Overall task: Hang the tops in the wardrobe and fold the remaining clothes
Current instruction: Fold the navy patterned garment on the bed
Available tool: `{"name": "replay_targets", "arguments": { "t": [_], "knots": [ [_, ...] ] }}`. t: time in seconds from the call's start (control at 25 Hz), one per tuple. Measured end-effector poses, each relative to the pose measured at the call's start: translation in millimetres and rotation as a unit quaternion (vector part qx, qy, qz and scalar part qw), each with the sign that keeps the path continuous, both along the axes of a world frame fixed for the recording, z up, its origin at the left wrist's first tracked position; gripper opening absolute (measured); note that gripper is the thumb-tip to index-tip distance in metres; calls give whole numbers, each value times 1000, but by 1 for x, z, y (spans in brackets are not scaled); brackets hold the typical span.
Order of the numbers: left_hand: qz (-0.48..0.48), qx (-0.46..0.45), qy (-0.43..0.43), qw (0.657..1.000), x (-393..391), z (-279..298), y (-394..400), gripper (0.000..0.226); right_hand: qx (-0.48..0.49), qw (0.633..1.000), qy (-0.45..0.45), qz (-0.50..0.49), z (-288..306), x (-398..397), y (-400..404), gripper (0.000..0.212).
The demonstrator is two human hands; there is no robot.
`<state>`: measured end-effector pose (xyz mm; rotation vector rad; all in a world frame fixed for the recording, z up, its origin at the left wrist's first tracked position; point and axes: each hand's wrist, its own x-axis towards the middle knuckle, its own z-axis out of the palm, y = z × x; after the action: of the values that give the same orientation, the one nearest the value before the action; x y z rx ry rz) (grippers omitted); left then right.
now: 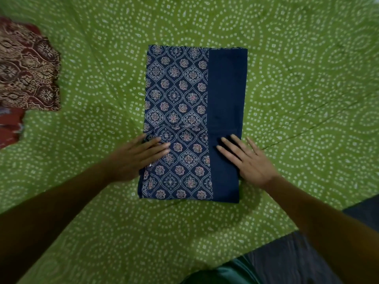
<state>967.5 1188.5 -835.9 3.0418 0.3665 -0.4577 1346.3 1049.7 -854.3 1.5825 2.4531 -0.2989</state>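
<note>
A navy garment [192, 124] is seen folded into a neat upright rectangle and laid flat on a bed covered by a green sheet [297, 99] printed with rings of white dots. The garment is taken as the landmark: its left portion is covered with a pale floral lattice print, while a plain navy band runs down its right side. The left hand [133, 158] is laid flat on the lower left edge of the garment, fingers straight and slightly spread, their tips resting on the printed part while the palm lies partly over the sheet just beside the fold. The right hand [249, 160] is pressed flat on the lower right edge, fingers straight and fanned apart across the plain band, with the outer fingers reaching past the garment's right edge onto the sheet. Nothing is gripped or pinched by either hand. Both bare forearms are seen reaching in from below the garment. Well to the left of the garment, at the frame's edge, a maroon and cream patterned cloth [26, 72] is lying on the sheet, and a red fabric [10, 126] is partly seen just below it. Below and to the right of the garment, past the sheet's edge, dark blue fabric [287, 261] and a strip of teal cloth [227, 271] are visible.
</note>
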Motion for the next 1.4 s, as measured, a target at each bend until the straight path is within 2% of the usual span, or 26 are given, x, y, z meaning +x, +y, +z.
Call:
{"name": "replay_targets", "arguments": {
  "t": [0.12,0.2,0.24,0.28,0.32,0.36,0.4,0.44,0.48,0.52,0.56,0.6,0.64,0.72,0.76,0.8,0.84,0.92,0.96,1.0,1.04,1.12,1.2,1.24,1.32,1.4],
  "knots": [
    [-93,-17,17,995,41,-14,38,80,-10,994,-13,108,-12,0,50,63],
    [-98,-73,7,992,45,-19,50,71,-89,982,65,153,-15,10,68,67],
    [-63,-118,-9,991,46,-17,49,61,-154,974,129,110,-11,13,72,68],
    [32,-196,-40,979,50,-13,44,56,-203,959,197,17,-13,17,74,64],
    [176,-293,-82,936,54,-7,40,51,-212,934,264,-117,-14,19,78,54],
    [361,-397,-142,832,66,6,41,38,-211,891,307,-258,-15,19,87,44],
    [523,-474,-205,678,79,10,49,31,-208,841,335,-371,-14,15,98,38],
    [645,-519,-243,506,91,10,60,32,-214,777,383,-452,-14,11,108,35],
    [699,-506,-241,444,95,4,75,29,-217,716,422,-512,-11,8,119,33],
    [716,-499,-228,432,100,3,89,40,-225,646,458,-568,-6,4,130,32],
    [736,-467,-208,443,101,-3,100,70,-230,600,470,-606,-3,2,139,35],
    [760,-435,-191,444,100,-10,107,89,-226,586,460,-628,1,0,143,38],
    [774,-389,-185,464,101,-9,108,87,-210,602,435,-636,5,-3,145,42],
    [772,-256,-202,545,104,-2,93,51,-125,659,341,-659,8,-13,136,42],
    [766,-145,-226,585,106,2,81,42,-41,697,267,-664,12,-23,131,39],
    [731,-24,-266,628,113,9,71,36,64,743,214,-631,15,-36,127,38],
    [660,43,-311,682,130,19,61,35,143,787,203,-565,21,-53,129,42],
    [482,-3,-281,830,164,3,51,43,138,866,253,-408,14,-75,147,49],
    [431,-37,-225,873,179,-10,54,47,92,900,251,-344,4,-79,160,52],
    [432,-43,-171,885,189,-22,65,52,64,923,214,-313,-9,-74,174,54],
    [457,-25,-134,879,193,-35,79,58,66,934,160,-312,-23,-64,185,56],
    [521,33,-103,846,190,-54,113,73,106,925,82,-355,-43,-43,205,65],
    [568,74,-94,814,182,-58,144,85,134,901,78,-405,-50,-27,214,74],
    [604,76,-108,786,177,-56,152,87,142,882,97,-438,-51,-21,214,76],
    [700,61,-154,695,166,-51,141,86,161,827,152,-517,-51,-14,202,75],
    [762,40,-190,617,149,-47,105,79,159,803,174,-547,-49,-17,176,72]
  ]
}}
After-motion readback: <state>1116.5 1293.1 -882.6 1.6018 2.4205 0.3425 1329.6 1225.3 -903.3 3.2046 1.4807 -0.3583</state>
